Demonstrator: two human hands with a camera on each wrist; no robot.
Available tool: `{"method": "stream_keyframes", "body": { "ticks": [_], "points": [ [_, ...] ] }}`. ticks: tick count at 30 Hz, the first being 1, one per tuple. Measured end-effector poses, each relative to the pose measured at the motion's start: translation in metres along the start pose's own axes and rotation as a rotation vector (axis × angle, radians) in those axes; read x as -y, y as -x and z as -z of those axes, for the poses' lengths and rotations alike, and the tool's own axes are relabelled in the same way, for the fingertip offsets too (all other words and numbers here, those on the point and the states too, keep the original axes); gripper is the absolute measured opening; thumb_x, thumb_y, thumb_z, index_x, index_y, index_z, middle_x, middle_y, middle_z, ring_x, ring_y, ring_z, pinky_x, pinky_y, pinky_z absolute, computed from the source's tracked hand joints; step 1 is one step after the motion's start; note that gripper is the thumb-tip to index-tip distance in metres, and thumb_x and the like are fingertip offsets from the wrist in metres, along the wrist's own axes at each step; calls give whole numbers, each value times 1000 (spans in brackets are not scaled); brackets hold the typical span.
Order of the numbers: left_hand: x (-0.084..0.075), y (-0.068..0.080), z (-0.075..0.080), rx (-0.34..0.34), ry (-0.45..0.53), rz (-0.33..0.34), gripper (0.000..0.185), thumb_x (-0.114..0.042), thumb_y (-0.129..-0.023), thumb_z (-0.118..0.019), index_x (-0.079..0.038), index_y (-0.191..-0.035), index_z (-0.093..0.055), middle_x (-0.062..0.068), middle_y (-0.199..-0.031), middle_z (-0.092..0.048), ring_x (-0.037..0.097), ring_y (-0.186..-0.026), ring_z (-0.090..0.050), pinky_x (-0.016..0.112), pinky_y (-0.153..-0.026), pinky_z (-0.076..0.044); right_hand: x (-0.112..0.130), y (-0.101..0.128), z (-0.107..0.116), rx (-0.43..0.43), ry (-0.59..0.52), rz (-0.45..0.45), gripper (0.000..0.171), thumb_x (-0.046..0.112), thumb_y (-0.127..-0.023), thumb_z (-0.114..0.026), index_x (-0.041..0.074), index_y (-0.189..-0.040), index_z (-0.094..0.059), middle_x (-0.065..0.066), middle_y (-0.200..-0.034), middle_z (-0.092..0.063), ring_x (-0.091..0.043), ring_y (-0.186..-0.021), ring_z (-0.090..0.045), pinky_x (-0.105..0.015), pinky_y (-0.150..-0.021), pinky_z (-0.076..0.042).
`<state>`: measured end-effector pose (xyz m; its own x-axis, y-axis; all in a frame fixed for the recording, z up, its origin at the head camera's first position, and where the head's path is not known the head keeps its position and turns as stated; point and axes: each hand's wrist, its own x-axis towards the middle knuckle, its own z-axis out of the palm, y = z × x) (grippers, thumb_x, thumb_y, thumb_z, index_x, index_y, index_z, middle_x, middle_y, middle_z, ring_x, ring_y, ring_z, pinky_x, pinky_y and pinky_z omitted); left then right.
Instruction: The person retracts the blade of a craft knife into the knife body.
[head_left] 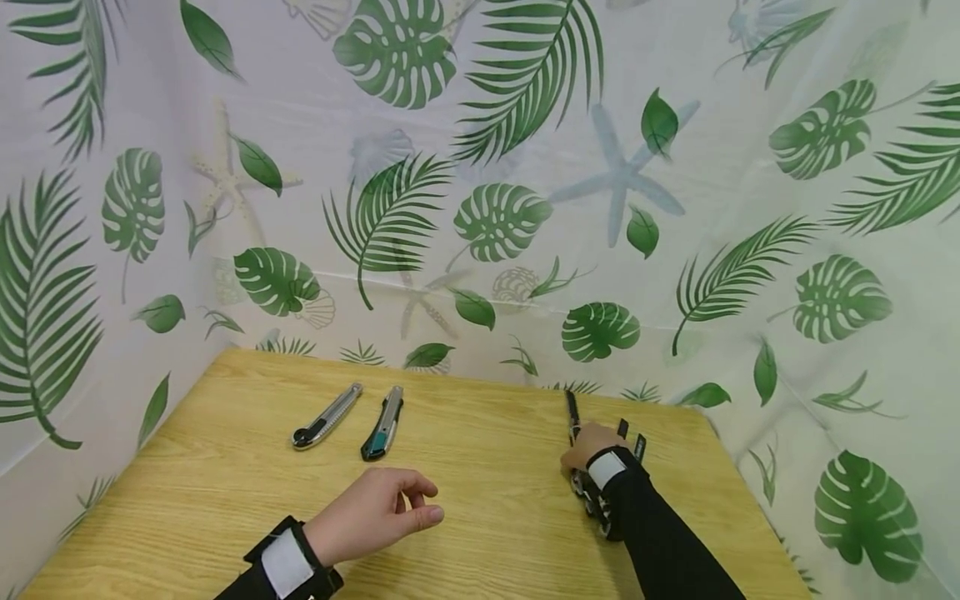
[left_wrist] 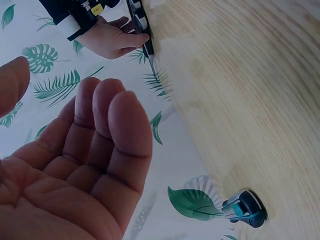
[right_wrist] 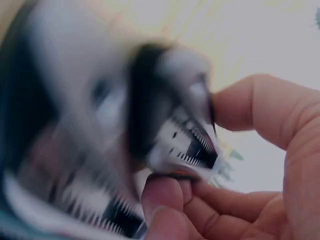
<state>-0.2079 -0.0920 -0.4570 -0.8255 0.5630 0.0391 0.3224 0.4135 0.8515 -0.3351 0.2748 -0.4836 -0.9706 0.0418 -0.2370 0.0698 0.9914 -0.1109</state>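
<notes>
My right hand (head_left: 583, 443) grips a black utility knife (head_left: 572, 411) at the far right of the wooden table (head_left: 487, 517), its tip pointing away from me. The left wrist view shows the same hand (left_wrist: 120, 42) wrapped round that knife (left_wrist: 140, 22). In the right wrist view the knife (right_wrist: 170, 130) is a close blur with my fingers (right_wrist: 250, 105) curled about it. My left hand (head_left: 416, 504) rests on the table near the front, fingers loosely bent and holding nothing; its palm (left_wrist: 75, 165) fills the left wrist view.
A silver utility knife (head_left: 327, 415) and a teal-and-black one (head_left: 383, 422) lie side by side at the far left-centre of the table; the teal one (left_wrist: 245, 209) also shows in the left wrist view. A leaf-print curtain (head_left: 480, 167) surrounds the table.
</notes>
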Motion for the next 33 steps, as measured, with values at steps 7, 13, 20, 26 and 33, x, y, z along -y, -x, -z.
{"method": "stream_keyframes", "body": {
  "ticks": [7,13,20,26,33],
  "points": [
    [0,-2,-3,9,9,9,41,-46,-100,-64,-11,-119,-72,-8,-89,-66,12,-64,-55,27,-57,-46,28,7,-14,-53,-12,101,39,26,-83,-78,16,-57,-51,2,-53,-42,-15,-47,-40,-33,-51,-35],
    [0,-3,-7,18,21,2,40,-45,-100,-64,-10,-117,-72,-9,-89,-66,12,-65,-56,27,-58,-47,48,26,-18,-51,-211,238,40,21,-81,-78,15,-52,-51,6,-46,-35,-11,-40,-33,-25,-43,-26],
    [-1,-7,-17,-39,37,37,46,-44,-99,-66,-6,-125,-69,-2,-101,-70,12,-74,-61,28,-62,-51,79,61,-2,61,-727,358,27,23,-89,-77,1,-103,-69,-5,-85,-68,-18,-70,-69,-39,-63,-60],
    [-8,-15,-32,-131,169,36,66,-44,-98,-67,-3,-148,-50,15,-131,-65,15,-96,-69,34,-77,-58,111,90,18,-2,-999,515,34,23,-92,-77,-2,-113,-66,-12,-96,-69,-24,-82,-72,-42,-69,-61],
    [-13,-21,-45,-258,301,-33,50,-26,-104,-61,-2,-146,-51,10,-116,-70,18,-93,-72,31,-77,-59,125,109,25,-67,-1106,540,33,24,-92,-78,2,-114,-67,-13,-96,-69,-25,-81,-72,-37,-68,-61]
  ]
}}
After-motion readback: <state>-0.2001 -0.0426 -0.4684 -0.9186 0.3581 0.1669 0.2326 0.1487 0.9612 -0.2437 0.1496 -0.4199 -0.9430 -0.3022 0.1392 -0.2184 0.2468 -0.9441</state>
